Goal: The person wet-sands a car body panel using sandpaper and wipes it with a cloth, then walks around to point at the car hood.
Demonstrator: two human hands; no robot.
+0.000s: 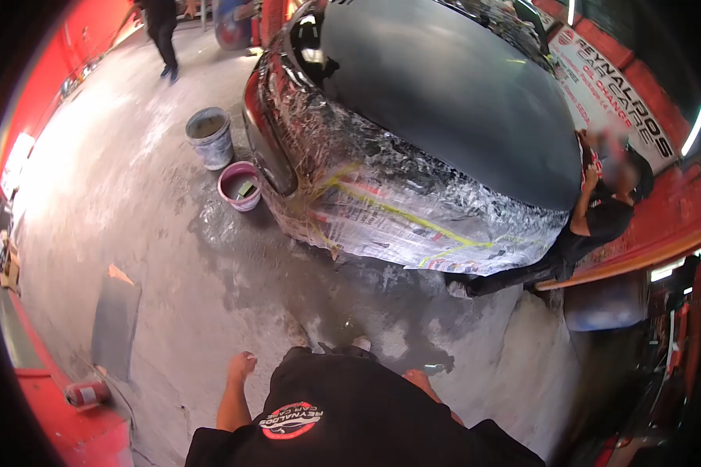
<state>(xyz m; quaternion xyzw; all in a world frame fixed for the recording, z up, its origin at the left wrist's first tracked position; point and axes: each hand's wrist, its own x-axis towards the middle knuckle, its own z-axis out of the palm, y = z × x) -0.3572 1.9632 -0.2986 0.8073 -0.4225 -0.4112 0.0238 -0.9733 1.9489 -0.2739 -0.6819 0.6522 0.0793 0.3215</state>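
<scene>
My left hand (243,364) hangs beside my black shirt, over the concrete floor. Its fingers look loosely curled, and no object shows in them. On the other side my right hand (422,380) is low and small in view, its fingers mostly hidden. Both hands are apart from the car. In front of me stands the car, with a dark grey matte roof (459,86). Newspaper masking (397,226) with yellow tape and crinkled clear plastic (350,140) cover much of its near end. A glossy dark car panel (269,128) stays uncovered at the left.
A grey bucket (220,148) and a pink tub (227,191) holding a small green block stand left of the car. A co-worker (604,214) leans at the car's right side, leg stretched across the floor. Another person (163,35) stands far back. Wet patches (327,300) mark the concrete.
</scene>
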